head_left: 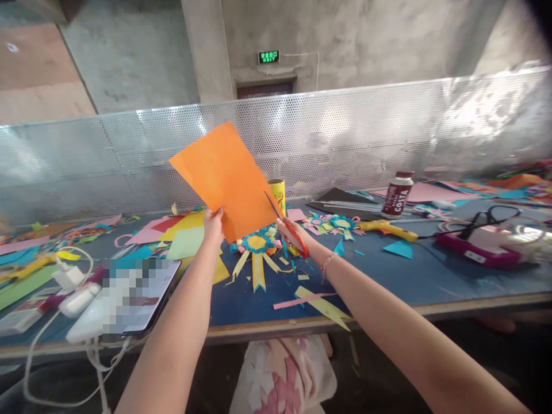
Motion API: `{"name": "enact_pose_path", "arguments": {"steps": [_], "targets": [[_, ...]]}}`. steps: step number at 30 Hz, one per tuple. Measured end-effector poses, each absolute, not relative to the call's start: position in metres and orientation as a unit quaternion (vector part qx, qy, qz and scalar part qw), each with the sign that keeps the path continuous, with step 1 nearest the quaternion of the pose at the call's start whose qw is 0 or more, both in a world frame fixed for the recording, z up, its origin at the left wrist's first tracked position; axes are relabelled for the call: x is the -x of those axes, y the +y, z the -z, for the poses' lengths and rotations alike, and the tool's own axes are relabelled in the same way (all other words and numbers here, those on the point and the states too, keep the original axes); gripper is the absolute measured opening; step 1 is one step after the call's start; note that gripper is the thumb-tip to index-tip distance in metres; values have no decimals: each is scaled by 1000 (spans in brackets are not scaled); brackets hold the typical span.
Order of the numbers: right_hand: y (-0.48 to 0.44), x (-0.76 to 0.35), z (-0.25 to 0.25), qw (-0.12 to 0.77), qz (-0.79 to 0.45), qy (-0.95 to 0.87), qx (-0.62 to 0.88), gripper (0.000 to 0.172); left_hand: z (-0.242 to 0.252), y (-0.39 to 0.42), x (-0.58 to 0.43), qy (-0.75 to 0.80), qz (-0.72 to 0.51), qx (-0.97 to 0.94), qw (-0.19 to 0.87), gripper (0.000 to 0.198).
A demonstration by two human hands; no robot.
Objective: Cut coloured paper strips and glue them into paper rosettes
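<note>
My left hand (214,225) pinches an orange sheet of paper (228,178) by its lower left edge and holds it up, tilted, above the table. In my right hand (290,230) is a pair of scissors (295,234) with red handles, its blades pointing up and left at the sheet's right edge. Whether the blades touch the paper I cannot tell. Below the sheet lies a paper rosette (257,244) in blue and yellow with ribbon tails. A yellow tube (278,194) stands behind the scissors, partly hidden by the sheet.
Paper scraps litter the blue table (241,310). On the left are a phone (150,296), white chargers and cables. To the right stand a brown bottle (397,195), a yellow glue gun (388,229) and a purple power strip (476,250). A perforated metal panel (366,132) runs behind.
</note>
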State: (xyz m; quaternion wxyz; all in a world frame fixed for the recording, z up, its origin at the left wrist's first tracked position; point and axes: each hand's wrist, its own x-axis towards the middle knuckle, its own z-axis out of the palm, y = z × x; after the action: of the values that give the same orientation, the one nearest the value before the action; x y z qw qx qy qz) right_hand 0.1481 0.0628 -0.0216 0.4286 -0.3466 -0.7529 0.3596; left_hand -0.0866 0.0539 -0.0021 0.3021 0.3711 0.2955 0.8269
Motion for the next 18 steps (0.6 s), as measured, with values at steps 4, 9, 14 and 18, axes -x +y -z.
{"name": "enact_pose_path", "arguments": {"steps": [4,9,14,18], "targets": [[59,-147,18,423,-410,-730,347,46,3,54,85,286,-827,-381,298,24],[59,-148,18,424,-395,-727,367,45,3,54,84,287,-819,-387,311,25],[63,-149,21,420,-379,-739,366,46,3,54,85,294,-821,-379,310,23],[62,-148,19,428,-394,-726,367,48,3,54,86,300,-819,-379,309,24]]}}
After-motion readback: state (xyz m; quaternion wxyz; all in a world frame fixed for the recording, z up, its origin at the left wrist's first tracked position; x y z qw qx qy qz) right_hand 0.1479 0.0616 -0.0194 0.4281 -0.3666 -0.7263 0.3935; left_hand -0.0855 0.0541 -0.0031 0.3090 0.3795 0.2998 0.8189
